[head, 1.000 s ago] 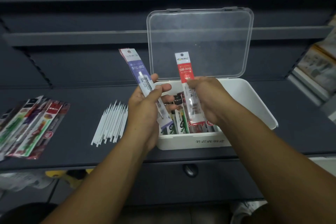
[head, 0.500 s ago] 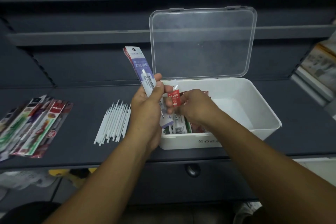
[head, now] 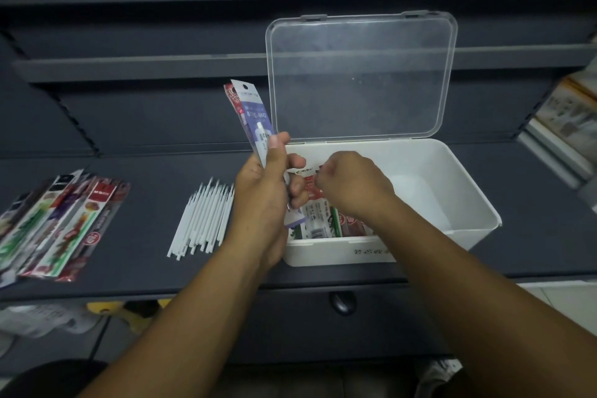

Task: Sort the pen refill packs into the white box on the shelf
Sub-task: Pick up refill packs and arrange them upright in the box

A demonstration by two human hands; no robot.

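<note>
The left hand [head: 265,194] grips a purple pack [head: 255,116] by its lower half, thumb pressed along the front and fingers wrapped round behind. The pack is a long, narrow sleeve. It has a white header with a punched hang hole, a purple band of white lettering below that, and a clear stretch showing a white refill inside. It stands nearly upright above the hand, leaning slightly away from the box. Its bottom end pokes out beneath the palm. A second pack [head: 230,97] with a red header sits right behind it in the same grip, showing only along the outer edge.

Just beside the left hand, the right hand [head: 352,186] hovers inside the white box [head: 323,252] with fingers curled. Its fingertips are at the top of a red-and-white pack [head: 303,182] standing in the box. Whether it pinches that pack or only touches it, I cannot tell. Below the right wrist, more filed packs [head: 319,224] stand on end against the near wall, in green, white and dark red. Beyond both hands, the clear lid [head: 361,74] stands open.

Outward of the left hand, loose white refill tubes [head: 203,216] lie in a bundle on the dark shelf [head: 155,171]. Farther out lies a fan of packs [head: 61,220].
</note>
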